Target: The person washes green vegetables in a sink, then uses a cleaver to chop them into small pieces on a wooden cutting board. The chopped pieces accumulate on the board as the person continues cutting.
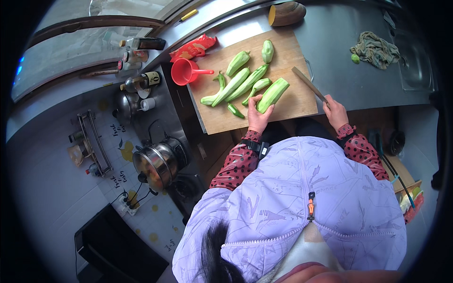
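My left hand (260, 116) grips the lower end of a thick, peeled pale-green vegetable (275, 92), possibly an eggplant, just above the wooden cutting board (297, 102). In my right hand (335, 112) is a kitchen knife (308, 82), seen nearly edge-on. Its blade points up and left over the board's right edge, apart from the vegetable. Several more peeled green vegetables (231, 86) lie across the board. Some are long and slim, while a short one (268, 51) rests near the far edge. A small green piece (235, 110) sits left of my left hand.
A red plastic dipper (184, 72) and red packet (194, 48) border the board's left side. Beyond it lies a cut pumpkin or squash (288, 14). A crumpled cloth (376, 50) is beside the sink (417, 67). Bottles (145, 80) and a steel pot (155, 166) stand left.
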A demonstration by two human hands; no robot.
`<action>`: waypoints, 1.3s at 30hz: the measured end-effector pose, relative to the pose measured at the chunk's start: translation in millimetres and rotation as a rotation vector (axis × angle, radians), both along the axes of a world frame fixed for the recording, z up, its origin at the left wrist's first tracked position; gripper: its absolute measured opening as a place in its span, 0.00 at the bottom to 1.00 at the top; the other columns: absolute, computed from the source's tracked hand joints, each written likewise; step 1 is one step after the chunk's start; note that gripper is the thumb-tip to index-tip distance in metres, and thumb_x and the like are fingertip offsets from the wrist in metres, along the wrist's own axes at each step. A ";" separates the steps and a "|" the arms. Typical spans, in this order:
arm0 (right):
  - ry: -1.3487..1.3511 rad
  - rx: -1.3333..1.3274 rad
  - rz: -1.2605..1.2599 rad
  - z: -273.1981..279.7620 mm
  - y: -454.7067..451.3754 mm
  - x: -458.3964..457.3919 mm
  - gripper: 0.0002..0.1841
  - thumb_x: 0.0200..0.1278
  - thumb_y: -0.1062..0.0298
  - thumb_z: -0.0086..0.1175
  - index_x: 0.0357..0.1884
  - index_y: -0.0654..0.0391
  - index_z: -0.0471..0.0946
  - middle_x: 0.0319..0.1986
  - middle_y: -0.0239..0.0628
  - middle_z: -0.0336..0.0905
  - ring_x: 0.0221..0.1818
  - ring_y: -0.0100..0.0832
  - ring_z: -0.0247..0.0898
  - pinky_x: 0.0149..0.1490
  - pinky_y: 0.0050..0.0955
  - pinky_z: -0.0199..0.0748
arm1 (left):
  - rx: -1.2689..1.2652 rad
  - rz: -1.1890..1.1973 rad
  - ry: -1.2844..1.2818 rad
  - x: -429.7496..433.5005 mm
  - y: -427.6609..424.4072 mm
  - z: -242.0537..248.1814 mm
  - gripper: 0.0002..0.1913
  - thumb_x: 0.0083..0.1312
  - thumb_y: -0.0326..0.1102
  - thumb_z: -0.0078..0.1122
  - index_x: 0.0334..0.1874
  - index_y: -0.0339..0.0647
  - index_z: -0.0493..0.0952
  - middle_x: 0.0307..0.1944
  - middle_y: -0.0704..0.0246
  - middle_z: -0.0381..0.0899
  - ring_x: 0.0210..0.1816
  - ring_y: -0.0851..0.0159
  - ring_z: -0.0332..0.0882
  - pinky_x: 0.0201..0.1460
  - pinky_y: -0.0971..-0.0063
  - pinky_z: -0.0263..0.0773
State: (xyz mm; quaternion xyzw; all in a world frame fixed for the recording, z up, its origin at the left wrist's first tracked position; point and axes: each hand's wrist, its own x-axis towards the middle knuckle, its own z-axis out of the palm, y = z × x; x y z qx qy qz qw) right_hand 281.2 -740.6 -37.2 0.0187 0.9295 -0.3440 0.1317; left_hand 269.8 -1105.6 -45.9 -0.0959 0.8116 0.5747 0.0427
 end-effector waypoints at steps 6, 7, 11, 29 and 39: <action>-0.035 -0.016 -0.260 -3.3 19.4 -11.2 0.15 0.82 0.63 0.63 0.61 0.59 0.79 0.32 0.57 0.85 0.39 0.65 0.84 0.42 0.55 0.79 | -0.216 0.314 0.094 -48.0 -176.6 12.8 0.32 0.65 0.30 0.86 0.63 0.33 0.72 0.59 0.59 0.77 0.62 0.59 0.79 0.71 0.63 0.75; -0.012 -0.038 -0.259 -4.3 19.2 -14.0 0.15 0.81 0.63 0.64 0.61 0.59 0.79 0.32 0.57 0.85 0.39 0.65 0.84 0.42 0.55 0.79 | -0.265 0.312 0.082 -58.5 -208.3 10.5 0.31 0.65 0.31 0.86 0.63 0.33 0.71 0.59 0.58 0.77 0.61 0.59 0.80 0.70 0.63 0.76; 0.018 -0.036 -0.320 -3.8 8.0 -22.5 0.19 0.80 0.61 0.65 0.63 0.61 0.80 0.33 0.57 0.86 0.39 0.63 0.85 0.43 0.51 0.81 | -0.381 0.172 -0.010 -93.7 -291.6 -16.9 0.32 0.65 0.35 0.86 0.63 0.33 0.72 0.59 0.59 0.77 0.60 0.60 0.80 0.67 0.65 0.78; 0.012 0.007 -0.279 27.1 -174.8 39.1 0.11 0.79 0.64 0.63 0.54 0.57 0.79 0.29 0.62 0.83 0.38 0.69 0.83 0.39 0.64 0.78 | -0.604 -0.642 0.244 -93.0 -74.3 -20.8 0.22 0.74 0.44 0.74 0.64 0.42 0.80 0.56 0.57 0.80 0.49 0.45 0.88 0.49 0.53 0.85; -0.001 0.048 -0.289 21.4 -203.0 61.7 0.12 0.79 0.65 0.62 0.56 0.57 0.76 0.36 0.56 0.87 0.41 0.65 0.85 0.42 0.64 0.81 | -0.827 -0.731 0.185 -95.2 -41.2 -33.5 0.21 0.68 0.45 0.78 0.51 0.38 0.78 0.52 0.56 0.79 0.47 0.48 0.90 0.46 0.54 0.87</action>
